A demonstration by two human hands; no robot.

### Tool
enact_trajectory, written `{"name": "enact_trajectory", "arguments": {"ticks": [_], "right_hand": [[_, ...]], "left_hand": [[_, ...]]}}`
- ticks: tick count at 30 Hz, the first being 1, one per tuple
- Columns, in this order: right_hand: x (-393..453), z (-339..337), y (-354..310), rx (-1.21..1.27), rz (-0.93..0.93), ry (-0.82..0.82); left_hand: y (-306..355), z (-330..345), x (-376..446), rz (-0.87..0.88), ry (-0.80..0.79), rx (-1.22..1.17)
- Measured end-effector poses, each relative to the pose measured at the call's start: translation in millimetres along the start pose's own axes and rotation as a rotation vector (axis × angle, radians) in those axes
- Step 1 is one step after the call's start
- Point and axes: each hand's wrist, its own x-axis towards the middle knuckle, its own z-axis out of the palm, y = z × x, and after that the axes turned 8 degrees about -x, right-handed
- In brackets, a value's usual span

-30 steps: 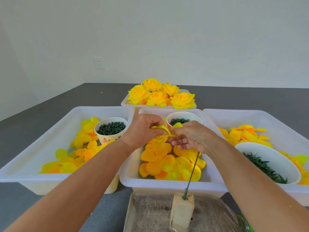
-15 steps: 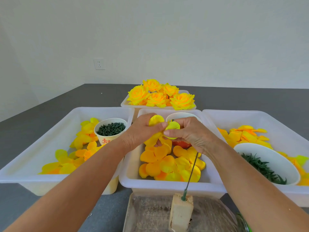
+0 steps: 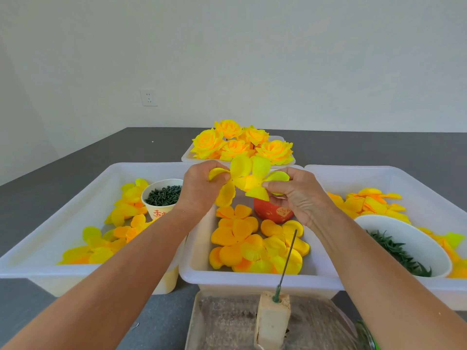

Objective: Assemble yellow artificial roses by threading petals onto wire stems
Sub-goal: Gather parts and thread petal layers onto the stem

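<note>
Yellow petal layer (image 3: 249, 181), pinched flat between left hand (image 3: 199, 190) and right hand (image 3: 298, 198), is held above and beyond the upright wire stem (image 3: 286, 263).

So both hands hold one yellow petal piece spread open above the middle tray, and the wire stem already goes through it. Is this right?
Not quite. The head view shows the left hand and right hand pinching the petal piece above the middle tray, but the wire stem stands bare in its block, apart from it.
</note>
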Motion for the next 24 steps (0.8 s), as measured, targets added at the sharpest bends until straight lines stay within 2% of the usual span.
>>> {"name": "enact_trajectory", "arguments": {"ticks": [10,14,19,24], "right_hand": [[4.0,-5.3,0.6,0.029,0.015,0.202],[4.4,-6.7,1.8,0.045,-0.012,0.177],[6.3,-8.2,3.0,-0.112,-0.067,0.238],[6.1,-8.5,2.7,-0.223,-0.057,0.217]], "left_hand": [[-1.7,-5.1,4.0,-0.028,0.170,0.118],[6.3,-2.5,-2.9,0.037,0.061,0.113],[10.4,-0.1,-5.3,-0.025,-0.152,0.215],[6.8,2.7,-6.2,-0.058,-0.309,0.297]]}}
